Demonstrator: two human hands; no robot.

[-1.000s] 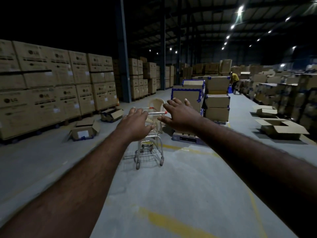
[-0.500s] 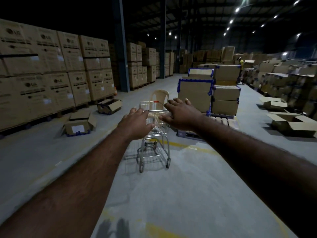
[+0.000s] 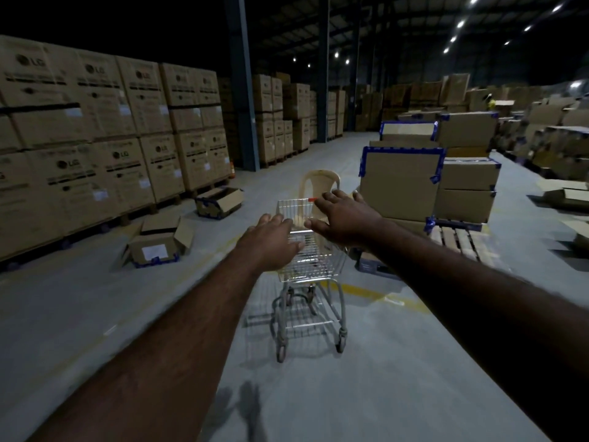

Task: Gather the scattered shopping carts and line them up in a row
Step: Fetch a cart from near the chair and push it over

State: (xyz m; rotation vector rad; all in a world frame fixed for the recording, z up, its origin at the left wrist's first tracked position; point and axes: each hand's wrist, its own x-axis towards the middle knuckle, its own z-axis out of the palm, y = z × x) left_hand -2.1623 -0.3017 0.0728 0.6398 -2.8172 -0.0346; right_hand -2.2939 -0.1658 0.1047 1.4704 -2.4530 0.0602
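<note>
Right now we are reaching both arms out toward a single shopping cart [image 3: 310,269] that is standing on the concrete floor [image 3: 398,378] of a dim warehouse, with its basket facing away from us and its handle end nearest. Our left hand [image 3: 272,242] is hovering over the near left corner of the basket, fingers spread and closed on nothing. Our right hand [image 3: 342,220] is stretching flat over the right side of the rim, its grip loose and wide too; whether either palm is touching the wire, we cannot tell.

Just beyond the cart a plastic chair [image 3: 320,183] is standing, and to the right of that a stack of cardboard boxes [image 3: 401,183] is sitting on a pallet [image 3: 459,239]. An opened box [image 3: 157,244] is lying on the floor to the left.

We are judging this as the very start of gathering: one cart is being taken in hand, and no row is showing yet. Next, we are thinking, both hands need to close firmly on the handle, then swing the cart clear of the chair and pallet before rolling it off.
</note>
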